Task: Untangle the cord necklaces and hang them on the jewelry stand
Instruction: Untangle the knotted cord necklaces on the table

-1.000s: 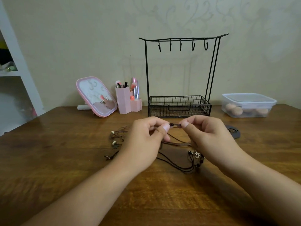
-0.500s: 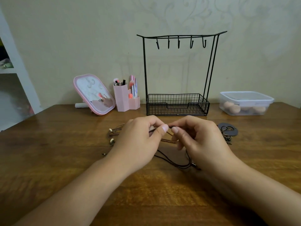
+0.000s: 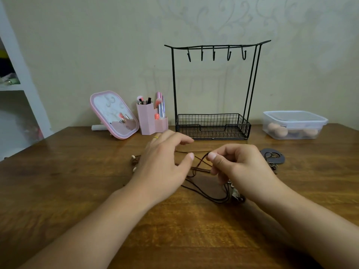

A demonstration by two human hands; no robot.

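Note:
Dark brown cord necklaces (image 3: 202, 188) lie tangled on the wooden table (image 3: 58, 191) between my hands, with pale beads (image 3: 133, 157) at the left and a beaded pendant (image 3: 234, 195) under my right wrist. My right hand (image 3: 237, 167) pinches a cord loop between thumb and forefinger, lifting it slightly. My left hand (image 3: 165, 162) hovers above the cords with fingers spread and relaxed, holding nothing. The black wire jewelry stand (image 3: 213, 53) stands behind them with several bare hooks on its top bar and a mesh basket at its base.
A pink tilted mirror (image 3: 114, 114) and pink brush holder (image 3: 149, 119) sit at the back left. A lidded clear plastic box (image 3: 295, 125) stands back right. A dark round disc with metal pieces (image 3: 273, 158) lies right of my right hand. White shelving (image 3: 17, 88) is far left.
My left hand has let go of the cord and opened, moving left and away. My right hand still pinches the cord.

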